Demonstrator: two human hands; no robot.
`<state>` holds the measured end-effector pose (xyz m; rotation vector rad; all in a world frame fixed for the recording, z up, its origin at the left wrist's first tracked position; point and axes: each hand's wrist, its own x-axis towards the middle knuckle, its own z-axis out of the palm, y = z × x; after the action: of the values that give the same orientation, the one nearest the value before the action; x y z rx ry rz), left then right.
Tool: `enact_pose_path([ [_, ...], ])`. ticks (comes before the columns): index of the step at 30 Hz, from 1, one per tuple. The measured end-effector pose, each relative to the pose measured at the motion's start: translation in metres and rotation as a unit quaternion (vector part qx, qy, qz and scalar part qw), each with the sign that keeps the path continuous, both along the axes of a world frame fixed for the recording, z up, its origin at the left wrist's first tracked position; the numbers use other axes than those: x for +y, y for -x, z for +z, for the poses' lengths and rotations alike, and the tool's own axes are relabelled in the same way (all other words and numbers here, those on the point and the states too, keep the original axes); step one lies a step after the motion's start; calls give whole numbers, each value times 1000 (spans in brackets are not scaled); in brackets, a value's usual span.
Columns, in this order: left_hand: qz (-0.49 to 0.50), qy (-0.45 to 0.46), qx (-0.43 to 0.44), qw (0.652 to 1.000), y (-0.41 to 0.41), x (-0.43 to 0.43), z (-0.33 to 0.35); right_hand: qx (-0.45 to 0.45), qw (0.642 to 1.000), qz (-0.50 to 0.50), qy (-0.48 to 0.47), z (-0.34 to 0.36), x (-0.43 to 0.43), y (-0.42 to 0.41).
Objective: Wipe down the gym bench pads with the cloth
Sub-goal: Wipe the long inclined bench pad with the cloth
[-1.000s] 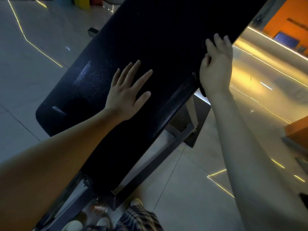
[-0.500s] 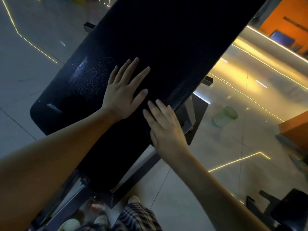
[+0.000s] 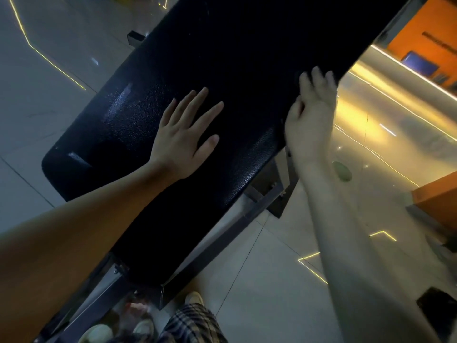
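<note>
The long black textured-vinyl bench pad [image 3: 247, 58] runs diagonally through the head view, and the left hand [image 3: 183, 142] lies flat on its middle, fingers straight and spread. The right hand [image 3: 311, 112], blurred, sits at the pad's right edge; whether it grips a cloth cannot be told.

One head-worn camera looks steeply down, close over the slanting bench pad [image 3: 222, 70].
</note>
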<state>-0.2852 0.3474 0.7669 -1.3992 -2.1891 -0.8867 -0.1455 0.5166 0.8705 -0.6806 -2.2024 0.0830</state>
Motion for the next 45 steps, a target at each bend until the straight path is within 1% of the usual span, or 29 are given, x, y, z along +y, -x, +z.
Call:
enact_pose_path([
  [2,-1,-1,-1,1000,0,0,1,-28,1000,2,-9,-25,-31,-8],
  [5,-2,4,-7,1000,-1,0,1,-112,993,19,-35,-65,-83,-25],
  [8,-5,-3,-3,1000,-1,1,0,-166,978,102,-72,-101,-125,-45],
  [11,-9,-2,-6,1000,-1,1,1,-250,943,170,-139,-107,-125,-59],
  [13,-8,6,-8,1000,-1,0,2,-306,912,201,-186,-89,-103,-58],
  [14,-9,10,-7,1000,-1,0,2,-315,904,200,-209,-76,-89,-54],
  [15,-8,13,-5,1000,-2,-1,2,-306,909,187,-214,-61,-70,-48],
  [16,-7,16,-4,1000,-2,-1,2,-281,925,165,-195,-44,-48,-41],
  [18,-3,20,-4,1000,-2,-1,2,-202,962,122,-139,-5,3,-28],
  [20,-2,23,-6,1000,-2,-1,2,-139,983,67,-97,30,48,-20],
  [22,1,21,-7,1000,-3,-1,1,-96,994,11,-49,51,70,-11],
  [23,2,20,-6,1000,-3,-1,2,-66,997,-1,-33,54,72,-5],
  [25,1,15,-5,1000,-2,0,2,-17,1000,-16,-13,46,58,3],
  [26,0,11,-6,1000,-2,0,2,-6,1000,-18,-11,37,46,5],
  [28,-1,9,-4,1000,-2,0,2,-14,1000,-10,-18,12,16,1],
  [32,2,17,-4,1000,-1,-1,1,-89,994,21,-55,-54,-66,-30],
  [34,1,14,-4,1000,-1,-1,0,-117,990,55,-48,-87,-99,-43],
  [36,-2,9,0,1000,-2,-1,-1,-146,983,100,-54,-104,-114,-52],
  [38,-2,11,0,1000,-2,-1,-2,-170,975,122,-69,-101,-109,-52],
  [40,0,13,0,1000,-2,-1,-2,-192,970,123,-83,-81,-93,-44],
  [43,7,14,0,1000,-2,0,-1,-186,973,70,-117,-38,-54,-15],
  [45,5,17,-2,1000,-2,0,0,-172,977,28,-120,-8,-31,9],
])
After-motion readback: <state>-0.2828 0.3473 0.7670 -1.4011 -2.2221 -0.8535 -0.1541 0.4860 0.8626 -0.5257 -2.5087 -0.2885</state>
